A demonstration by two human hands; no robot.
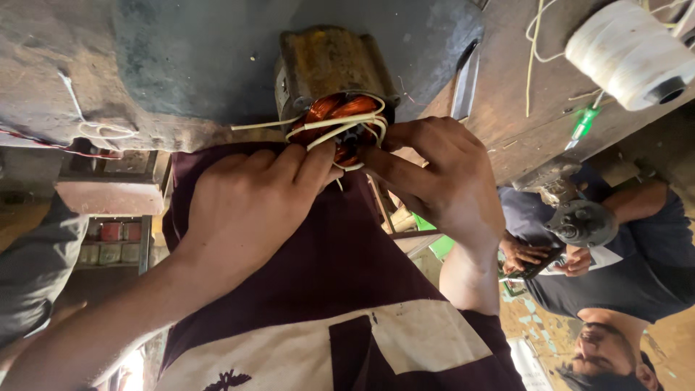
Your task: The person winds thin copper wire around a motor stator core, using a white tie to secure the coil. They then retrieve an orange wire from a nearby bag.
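2 hands, left hand [250, 199] and right hand [434, 177], fingers pinching cream cords [340, 127] on copper winding [340, 108].

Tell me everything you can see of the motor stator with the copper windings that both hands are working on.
The motor stator is a rusty, yellow-brown metal block sitting at the edge of a worn workbench, its open end facing the person. Orange-copper windings bulge out of that end, and cream-sleeved lead wires loop across them, one trailing off to the left. The left hand presses its fingertips against the coil's lower left; the right hand pinches the wires at the lower right. The rest of the body is hidden.
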